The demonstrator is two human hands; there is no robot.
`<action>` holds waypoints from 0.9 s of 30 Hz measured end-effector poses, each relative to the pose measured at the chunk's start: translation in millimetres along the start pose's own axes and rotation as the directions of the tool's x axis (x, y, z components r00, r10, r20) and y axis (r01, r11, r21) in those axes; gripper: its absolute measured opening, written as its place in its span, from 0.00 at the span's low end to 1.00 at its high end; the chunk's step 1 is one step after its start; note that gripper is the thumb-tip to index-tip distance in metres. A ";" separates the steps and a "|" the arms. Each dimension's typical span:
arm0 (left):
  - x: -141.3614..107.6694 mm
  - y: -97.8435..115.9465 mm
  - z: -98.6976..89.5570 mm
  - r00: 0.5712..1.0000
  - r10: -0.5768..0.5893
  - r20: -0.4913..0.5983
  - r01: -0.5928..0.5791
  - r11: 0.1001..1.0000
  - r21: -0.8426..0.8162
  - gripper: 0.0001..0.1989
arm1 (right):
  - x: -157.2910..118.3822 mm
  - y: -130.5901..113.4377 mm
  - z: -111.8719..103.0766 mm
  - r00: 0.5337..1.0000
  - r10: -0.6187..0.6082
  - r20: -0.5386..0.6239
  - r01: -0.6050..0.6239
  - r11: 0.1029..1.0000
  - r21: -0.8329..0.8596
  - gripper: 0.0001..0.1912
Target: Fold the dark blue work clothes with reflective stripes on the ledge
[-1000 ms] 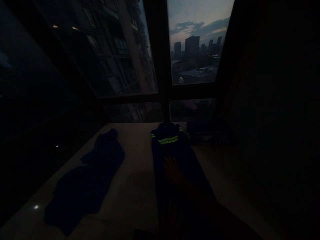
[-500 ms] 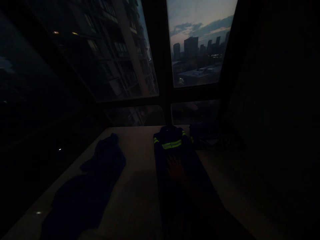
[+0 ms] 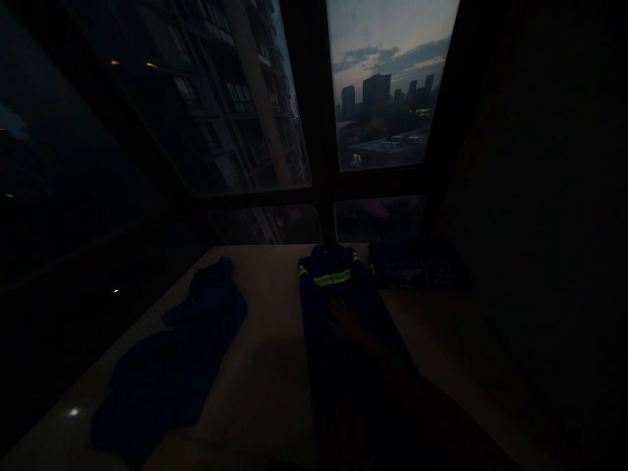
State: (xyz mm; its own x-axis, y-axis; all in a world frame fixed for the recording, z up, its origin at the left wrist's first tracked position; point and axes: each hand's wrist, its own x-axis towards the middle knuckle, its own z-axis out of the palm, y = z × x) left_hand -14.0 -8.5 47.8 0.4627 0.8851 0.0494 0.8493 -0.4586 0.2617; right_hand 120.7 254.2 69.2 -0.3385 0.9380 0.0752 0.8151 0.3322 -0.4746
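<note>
A dark blue work jacket with yellow-green reflective strips lies flat in a long narrow shape, its collar toward the window. My right hand rests on it just below the chest strip, palm down, with the fingers spread and holding nothing. The forearm reaches in from the lower right. Lower on the jacket, a faint shape that may be my left hand is almost lost in the dark; its fingers cannot be made out. Another blue garment lies loose and crumpled to the left.
A pale tabletop carries the clothes and runs up to the window frame. A dark folded bundle sits at the back right, by a dark wall. Light is very low; the near side of the view is almost black.
The view has shifted slightly. My right hand stays spread on the jacket, at about the same place below the strip. The garments keep their layout.
</note>
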 end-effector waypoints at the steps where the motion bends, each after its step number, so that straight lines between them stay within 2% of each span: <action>1: -0.2 -1.7 5.8 1.000 -0.005 -0.017 0.005 1.000 0.001 0.25 | -16.5 1.1 0.0 1.000 0.000 -0.011 0.000 1.000 0.007 0.28; 3: 0.0 -5.4 19.7 0.999 -0.023 -0.047 0.023 1.000 -0.001 0.27 | -64.6 4.4 2.7 0.999 -0.008 -0.047 0.010 0.999 0.038 0.28; 5: 2.5 -8.3 32.2 0.994 -0.047 -0.098 0.048 0.999 0.005 0.28 | -127.5 9.1 5.4 0.996 -0.031 -0.088 0.038 0.996 0.085 0.27; 7: 10.5 -9.6 36.4 0.979 -0.070 -0.192 0.079 0.996 0.039 0.28 | -193.4 13.9 4.5 0.991 -0.034 -0.129 0.043 0.997 0.065 0.25; 10: 38.2 -9.8 19.9 0.958 -0.045 -0.285 0.073 0.993 0.090 0.27 | -270.0 15.4 -4.6 0.966 -0.180 -0.183 0.169 0.983 -0.075 0.28; 12: 65.8 -9.8 1.2 0.968 0.006 -0.249 0.017 0.996 0.092 0.27 | -296.3 11.4 -11.5 0.918 -0.332 -0.217 0.290 0.935 -0.202 0.29; 14: 94.3 -9.9 -12.2 0.983 0.066 -0.174 -0.051 0.995 0.086 0.29 | -304.8 4.9 -15.8 0.851 -0.465 -0.245 0.380 0.866 -0.325 0.28; 16: 117.4 -10.6 -15.1 0.987 0.132 -0.093 -0.125 0.989 0.082 0.32 | -302.8 -1.9 -17.0 0.806 -0.537 -0.249 0.415 0.812 -0.410 0.27; 18: 132.1 -12.5 -10.2 0.983 0.179 -0.030 -0.176 0.981 0.078 0.34 | -297.7 -7.8 -15.5 0.785 -0.572 -0.238 0.429 0.780 -0.456 0.27; 21: 142.7 -17.5 -3.4 0.983 0.181 0.016 -0.182 0.981 0.060 0.34 | -292.2 -13.1 -8.2 0.762 -0.620 -0.187 0.485 0.737 -0.471 0.25; 23: 147.5 -21.0 -4.6 0.986 0.163 0.026 -0.164 0.986 0.041 0.32 | -290.1 -14.1 -1.0 0.764 -0.624 -0.165 0.506 0.738 -0.447 0.22; 27: 158.7 -27.0 -12.5 0.991 0.131 0.022 -0.131 0.991 0.007 0.30 | -283.6 -13.3 11.3 0.839 -0.527 -0.139 0.457 0.819 -0.348 0.21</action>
State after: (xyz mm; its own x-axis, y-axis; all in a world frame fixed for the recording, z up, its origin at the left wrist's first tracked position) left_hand 33.3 145.3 60.6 0.5752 0.8157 0.0623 0.7832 -0.5710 0.2461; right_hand 200.6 -17.4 44.3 -0.6480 0.6253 0.4350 0.6765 0.7349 -0.0486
